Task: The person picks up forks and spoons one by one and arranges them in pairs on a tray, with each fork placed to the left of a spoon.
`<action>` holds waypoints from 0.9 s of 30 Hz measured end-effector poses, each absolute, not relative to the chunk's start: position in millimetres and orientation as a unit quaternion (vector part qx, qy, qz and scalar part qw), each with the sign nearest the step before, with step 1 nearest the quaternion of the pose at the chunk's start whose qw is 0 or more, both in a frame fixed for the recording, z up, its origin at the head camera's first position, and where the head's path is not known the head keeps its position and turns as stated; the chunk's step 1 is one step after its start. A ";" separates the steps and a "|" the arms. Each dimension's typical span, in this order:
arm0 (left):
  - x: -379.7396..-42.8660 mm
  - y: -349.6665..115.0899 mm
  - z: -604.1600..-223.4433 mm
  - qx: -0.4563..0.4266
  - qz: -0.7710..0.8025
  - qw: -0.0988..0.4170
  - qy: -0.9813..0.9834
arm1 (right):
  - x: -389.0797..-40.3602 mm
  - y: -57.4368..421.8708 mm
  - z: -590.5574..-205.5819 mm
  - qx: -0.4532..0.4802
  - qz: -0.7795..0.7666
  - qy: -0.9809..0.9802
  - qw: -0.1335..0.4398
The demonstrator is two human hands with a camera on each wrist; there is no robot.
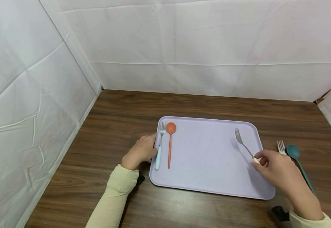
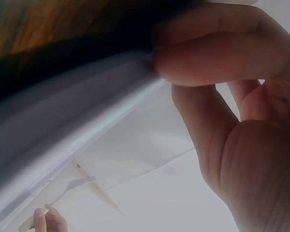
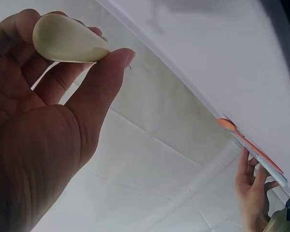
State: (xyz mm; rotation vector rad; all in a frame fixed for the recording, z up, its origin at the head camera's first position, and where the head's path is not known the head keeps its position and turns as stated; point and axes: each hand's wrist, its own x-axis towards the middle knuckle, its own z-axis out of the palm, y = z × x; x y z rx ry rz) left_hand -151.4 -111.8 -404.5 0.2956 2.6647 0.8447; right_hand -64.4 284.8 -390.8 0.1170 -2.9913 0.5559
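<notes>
A pale lilac tray (image 1: 208,155) lies on the table. My left hand (image 1: 144,148) is at its left side, with thumb and fingers pinching the tray's rim (image 2: 87,125) in the left wrist view. Over the tray's right part, my right hand (image 1: 278,167) holds a fork (image 1: 241,141) by its cream handle (image 3: 67,38), tines pointing away and to the left. Along the tray's left side lie a fork with a light blue handle (image 1: 158,158) and, just right of it, an orange spoon (image 1: 170,139), both with handles toward me.
Right of the tray, on the dark wooden table (image 1: 120,107), are another fork (image 1: 281,147), partly hidden by my right hand, and a dark teal spoon (image 1: 294,152). White cloth walls (image 1: 182,41) stand behind and at the sides of the table.
</notes>
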 end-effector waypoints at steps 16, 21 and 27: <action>-151.9 -111.6 -405.1 0.105 0.284 0.160 0.939 | -70.9 267.6 -386.8 0.061 0.179 -0.981 0.037; -151.8 -112.1 -405.5 0.108 0.280 0.156 0.941 | -71.6 264.6 -386.9 0.056 0.176 -0.982 0.030; -152.6 -112.9 -406.3 0.115 0.280 0.152 0.941 | -72.1 261.5 -385.8 0.057 0.173 -0.983 0.027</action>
